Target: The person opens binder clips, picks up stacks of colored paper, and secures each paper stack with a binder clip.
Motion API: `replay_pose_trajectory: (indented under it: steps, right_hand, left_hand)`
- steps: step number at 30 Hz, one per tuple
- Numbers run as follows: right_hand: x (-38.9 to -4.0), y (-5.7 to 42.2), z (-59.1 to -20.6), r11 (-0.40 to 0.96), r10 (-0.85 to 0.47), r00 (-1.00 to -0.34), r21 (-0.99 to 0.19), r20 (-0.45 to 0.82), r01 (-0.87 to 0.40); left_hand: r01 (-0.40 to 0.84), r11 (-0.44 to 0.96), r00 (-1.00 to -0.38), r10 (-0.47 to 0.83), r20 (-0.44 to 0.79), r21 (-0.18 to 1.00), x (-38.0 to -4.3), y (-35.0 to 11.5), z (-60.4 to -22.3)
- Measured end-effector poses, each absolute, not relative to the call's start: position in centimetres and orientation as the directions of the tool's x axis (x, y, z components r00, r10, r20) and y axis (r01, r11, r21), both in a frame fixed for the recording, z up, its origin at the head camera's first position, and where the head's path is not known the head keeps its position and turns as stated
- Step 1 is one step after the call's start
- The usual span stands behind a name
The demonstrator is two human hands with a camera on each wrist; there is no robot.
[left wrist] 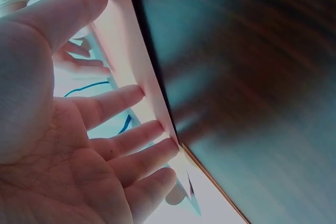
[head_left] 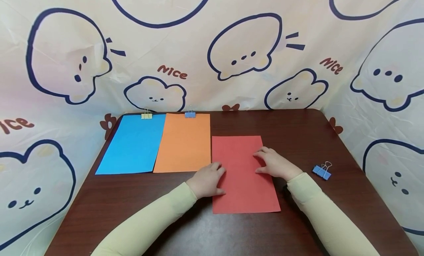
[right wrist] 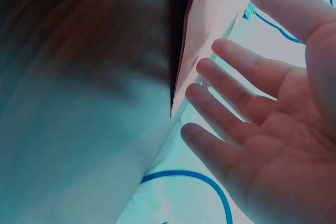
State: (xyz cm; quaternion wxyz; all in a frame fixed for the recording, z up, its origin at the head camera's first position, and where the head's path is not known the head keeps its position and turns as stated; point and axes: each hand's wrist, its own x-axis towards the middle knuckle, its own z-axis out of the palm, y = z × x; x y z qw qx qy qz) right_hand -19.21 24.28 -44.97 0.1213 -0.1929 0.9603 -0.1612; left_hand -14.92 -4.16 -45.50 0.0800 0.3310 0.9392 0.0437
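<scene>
Sheet (head_left: 240, 171), plain red, rectangular, is laid flat on dark wood-grain table (head_left: 347, 204), just right of orange sheet (head_left: 185, 145). Left edge is touched by fingertips of left hand (head_left: 206, 180), fingers spread; right edge is overlapped by right hand (head_left: 276, 164), fingers likewise apart. Neither is clamped on sheet; right-fingertip contact cannot be told.

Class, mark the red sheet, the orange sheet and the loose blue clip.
Red sheet (head_left: 240, 164): head view, bare middle of its surface.
Orange sheet (head_left: 185, 143): head view, middle of its surface.
Loose blue clip (head_left: 321, 172): head view, its blue body.
</scene>
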Motion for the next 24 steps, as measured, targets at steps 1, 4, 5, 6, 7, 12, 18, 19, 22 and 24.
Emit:
replay_pose_trajectory:
  steps: [1,4,5,6,7,12,18,19,22,24]
  right_hand:
    - [-19.2,24.5,-44.9,0.874,-0.405,-0.899,-0.36,-0.166,-0.327]
    - [-19.1,25.2,-44.7,0.871,-0.397,-0.906,-0.369,-0.144,-0.323]
    - [-19.1,25.4,-44.6,0.871,-0.391,-0.91,-0.373,-0.136,-0.319]
    - [-19.1,25.7,-44.6,0.868,-0.392,-0.912,-0.377,-0.124,-0.322]
    - [-19.1,25.9,-44.6,0.866,-0.394,-0.912,-0.379,-0.113,-0.327]
    - [-18.9,27.0,-44.4,0.863,-0.376,-0.924,-0.391,-0.074,-0.32]
    - [-18.3,27.7,-44.0,0.877,-0.307,-0.949,-0.407,-0.07,-0.254]
    - [-18.3,27.8,-43.9,0.88,-0.296,-0.953,-0.406,-0.067,-0.245]
    - [-18.1,28.2,-43.9,0.889,-0.266,-0.962,-0.401,-0.056,-0.222]
    - [-17.9,28.5,-43.9,0.889,-0.261,-0.965,-0.399,-0.038,-0.225]
  left_hand:
    - [0.613,0.778,-0.769,0.627,-0.125,0.135,-14.9,-4.2,-45.5]
    - [0.609,0.782,-0.771,0.623,-0.129,0.133,-14.9,-4.2,-45.5]
    - [0.608,0.783,-0.772,0.622,-0.131,0.133,-14.9,-4.2,-45.6]
    - [0.606,0.784,-0.773,0.621,-0.133,0.134,-14.9,-4.2,-45.6]
    - [0.606,0.784,-0.773,0.621,-0.132,0.135,-15.0,-4.1,-45.6]
    - [0.605,0.784,-0.774,0.62,-0.128,0.137,-15.0,-4.1,-45.7]
    - [0.605,0.784,-0.774,0.62,-0.127,0.143,-15.0,-4.1,-45.7]
    - [0.604,0.784,-0.774,0.62,-0.127,0.143,-15.0,-4.1,-45.7]
    - [0.604,0.784,-0.775,0.62,-0.127,0.143,-14.9,-4.1,-45.7]
    - [0.604,0.785,-0.775,0.619,-0.128,0.141,-14.9,-4.1,-45.8]
